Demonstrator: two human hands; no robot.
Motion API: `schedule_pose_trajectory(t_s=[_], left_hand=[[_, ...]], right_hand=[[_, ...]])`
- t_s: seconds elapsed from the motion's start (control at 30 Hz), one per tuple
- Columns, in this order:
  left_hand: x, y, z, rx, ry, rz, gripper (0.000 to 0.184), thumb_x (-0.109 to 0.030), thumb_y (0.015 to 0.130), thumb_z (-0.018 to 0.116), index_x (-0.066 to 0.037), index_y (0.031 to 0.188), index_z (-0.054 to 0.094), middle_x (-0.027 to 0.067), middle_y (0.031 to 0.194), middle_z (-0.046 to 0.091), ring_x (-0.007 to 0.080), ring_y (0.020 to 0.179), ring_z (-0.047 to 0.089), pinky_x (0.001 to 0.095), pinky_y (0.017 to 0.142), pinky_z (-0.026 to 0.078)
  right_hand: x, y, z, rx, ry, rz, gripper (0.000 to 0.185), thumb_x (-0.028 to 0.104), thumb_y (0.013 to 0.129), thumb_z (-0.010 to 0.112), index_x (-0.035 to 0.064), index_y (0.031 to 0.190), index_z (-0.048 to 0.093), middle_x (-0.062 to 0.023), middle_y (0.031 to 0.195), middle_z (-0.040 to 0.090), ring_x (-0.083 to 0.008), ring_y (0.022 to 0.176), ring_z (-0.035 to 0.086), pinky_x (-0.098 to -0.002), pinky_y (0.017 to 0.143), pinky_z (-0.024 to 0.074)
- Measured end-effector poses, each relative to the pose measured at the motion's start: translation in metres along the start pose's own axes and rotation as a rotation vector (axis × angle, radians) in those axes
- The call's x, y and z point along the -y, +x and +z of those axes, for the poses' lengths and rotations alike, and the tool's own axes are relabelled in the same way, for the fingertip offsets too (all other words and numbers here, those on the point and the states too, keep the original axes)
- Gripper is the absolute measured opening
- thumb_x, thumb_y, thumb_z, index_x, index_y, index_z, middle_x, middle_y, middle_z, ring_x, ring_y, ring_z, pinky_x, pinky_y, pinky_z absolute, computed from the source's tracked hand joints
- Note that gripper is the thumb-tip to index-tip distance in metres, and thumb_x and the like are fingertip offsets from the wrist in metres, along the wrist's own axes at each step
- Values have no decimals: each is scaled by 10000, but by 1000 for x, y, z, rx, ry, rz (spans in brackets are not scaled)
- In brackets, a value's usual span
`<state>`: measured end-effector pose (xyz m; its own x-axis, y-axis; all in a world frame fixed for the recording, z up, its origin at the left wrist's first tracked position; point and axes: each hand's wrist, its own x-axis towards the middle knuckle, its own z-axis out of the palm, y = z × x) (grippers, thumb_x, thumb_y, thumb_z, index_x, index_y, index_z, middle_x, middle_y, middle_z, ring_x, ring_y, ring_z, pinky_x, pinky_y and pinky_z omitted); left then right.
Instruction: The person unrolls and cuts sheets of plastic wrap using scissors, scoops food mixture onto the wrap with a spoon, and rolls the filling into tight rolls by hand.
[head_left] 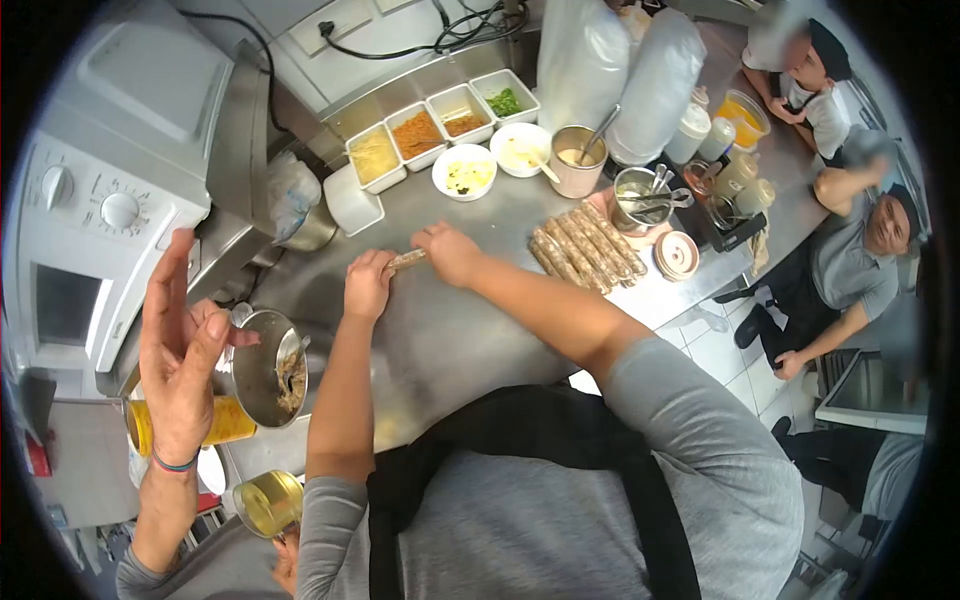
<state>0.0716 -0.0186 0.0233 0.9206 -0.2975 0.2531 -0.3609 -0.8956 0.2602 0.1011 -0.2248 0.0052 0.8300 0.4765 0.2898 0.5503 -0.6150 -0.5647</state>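
Observation:
Between my two hands lies a speckled, thin-wrapped roll (408, 260) on the steel counter (440, 330). My left hand (370, 282) closes its fingers on one end. My right hand (447, 253) is curled over the other end, so part of the roll is hidden. To the right, several similar finished-looking rolls (588, 247) lie side by side on a pale sheet. A metal bowl (262, 365) with brown filling and a spoon stands left of my left arm.
A co-worker's raised hand (180, 360) is at the left; that person's other hand holds a cup of yellow liquid (270, 502). White tubs of chopped ingredients (416, 136) line the back. A microwave (110, 200) stands left. Other people (850, 260) are at the right.

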Motion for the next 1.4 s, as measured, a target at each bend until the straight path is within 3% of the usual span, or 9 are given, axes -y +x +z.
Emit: schedule_pose_trajectory(t_s=[0.2, 0.27, 0.5, 0.7, 0.9, 1.1, 1.2, 1.33, 1.4], left_hand=[[-116, 56, -24, 128, -150, 475, 180, -70, 807, 631, -81, 986, 646, 80, 1021, 624, 296, 975, 597, 408, 857, 472], [-164, 85, -6, 209, -176, 662, 177, -84, 812, 608, -79, 987, 639, 90, 1022, 612, 302, 979, 592, 410, 850, 475], [-252, 148, 61, 307, -143, 987, 261, -55, 797, 530, -105, 1036, 622, 52, 1059, 615, 281, 1047, 569, 391, 881, 477], [-267, 155, 57, 463, -103, 874, 289, -43, 789, 524, -117, 1048, 630, 29, 1103, 604, 274, 1057, 554, 378, 903, 474], [-257, 137, 70, 253, -180, 830, 359, -10, 767, 543, -124, 1090, 649, 40, 1075, 619, 293, 1045, 553, 388, 895, 484], [-239, 102, 79, 64, -421, 634, 436, 38, 788, 531, -73, 1200, 622, 101, 1262, 587, 319, 1235, 492, 387, 1012, 449], [-238, 98, 79, 134, -422, 581, 480, 7, 831, 537, -78, 1303, 552, 118, 1362, 518, 328, 1306, 432, 404, 1076, 389], [-234, 75, 56, -74, -452, 370, 593, -64, 866, 557, -82, 1435, 389, 149, 1471, 388, 344, 1368, 350, 422, 1132, 291], [-216, 55, 47, -209, -518, 213, 668, -113, 870, 590, -79, 1476, 310, 163, 1524, 299, 362, 1396, 297, 424, 1147, 252]], right_hand=[[14, -124, -107, -266, 154, 157, 195, 62, 769, 665, 77, 957, 618, -147, 950, 644, -370, 904, 605, -449, 793, 498], [-3, -161, -132, -457, 55, 237, 203, 56, 753, 688, 62, 948, 635, -156, 912, 657, -364, 877, 619, -439, 781, 505], [-49, -215, -168, -598, -13, 462, 171, 43, 766, 688, 24, 930, 643, -188, 867, 655, -370, 798, 633, -428, 728, 506], [-65, -220, -157, -618, -141, 416, 137, 75, 785, 686, 20, 906, 652, -160, 915, 591, -359, 899, 575, -438, 781, 483], [-74, -222, -153, -640, -161, 372, 150, 86, 797, 680, 20, 931, 659, -153, 935, 590, -350, 899, 567, -429, 793, 476], [-68, -222, -167, -489, -248, 110, 423, 89, 797, 665, 18, 1208, 595, -170, 1237, 560, -350, 1118, 526, -425, 963, 423], [-69, -226, -161, -395, -122, 137, 535, 84, 788, 660, 17, 1303, 530, -168, 1343, 504, -352, 1192, 493, -432, 1020, 386], [-59, -244, -182, -512, -137, 84, 572, 77, 786, 655, 25, 1336, 510, -166, 1355, 489, -369, 1172, 486, -426, 1027, 373], [-51, -258, -189, -530, -129, 81, 426, 56, 775, 666, 38, 1196, 609, -152, 1192, 571, -350, 1052, 536, -414, 923, 431]])
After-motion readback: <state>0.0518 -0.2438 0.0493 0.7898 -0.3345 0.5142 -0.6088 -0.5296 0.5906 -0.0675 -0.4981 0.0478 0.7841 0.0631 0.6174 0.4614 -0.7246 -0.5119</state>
